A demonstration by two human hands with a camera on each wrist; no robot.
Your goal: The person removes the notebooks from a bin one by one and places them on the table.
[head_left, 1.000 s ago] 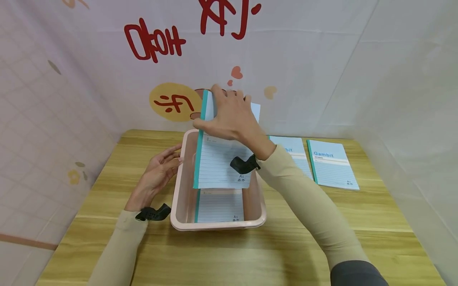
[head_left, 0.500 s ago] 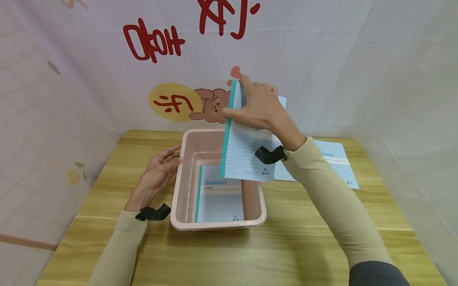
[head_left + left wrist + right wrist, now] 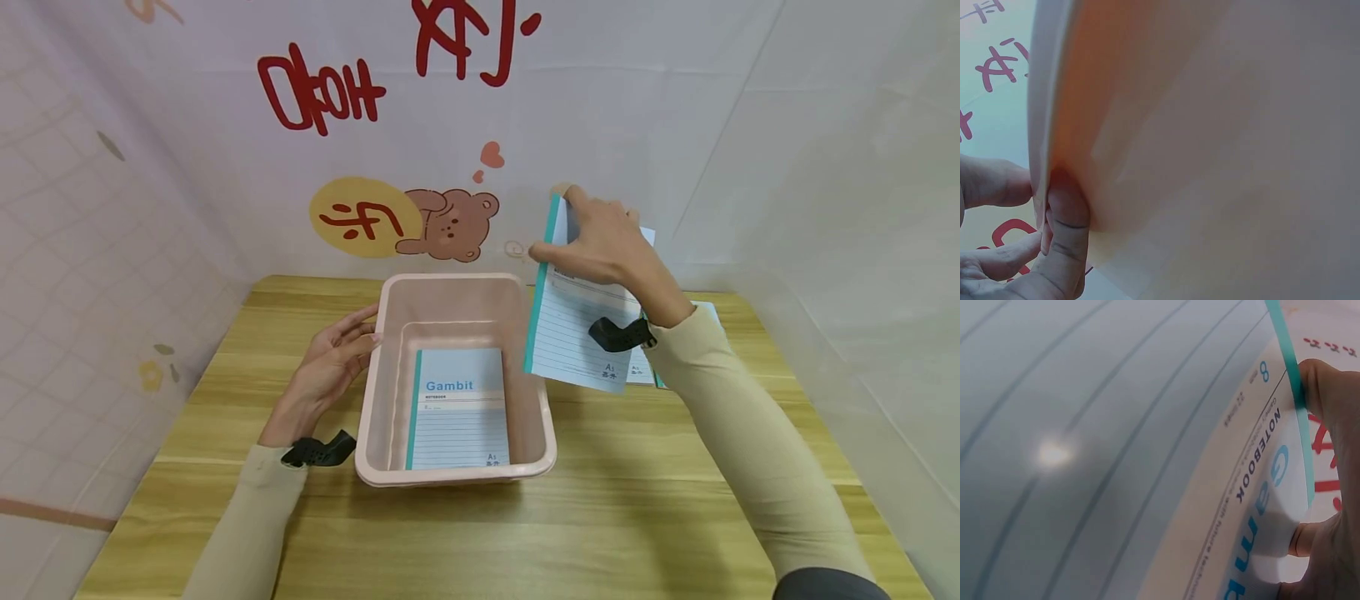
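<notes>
My left hand holds the left side of a pink plastic bin. In the left wrist view its thumb and fingers pinch the bin's rim from both sides. Inside the bin, a light-blue "Gambit" notebook with a teal spine lies flat, cover up. Raised to the right of the bin is a matching notebook, which my right hand grips near its top, thumb at the spine edge. The right wrist view shows this notebook's lined cover close up; the hand covers part of it.
Behind the held notebook, two more notebooks lie on the wooden table, mostly hidden; a corner of the farther notebook shows past the right wrist. A white printed curtain stands along the back, with pale walls at both sides.
My right hand has carried the notebook from above the bin out to its right, uncovering the notebook inside. The left hand and the bin have stayed in place.
</notes>
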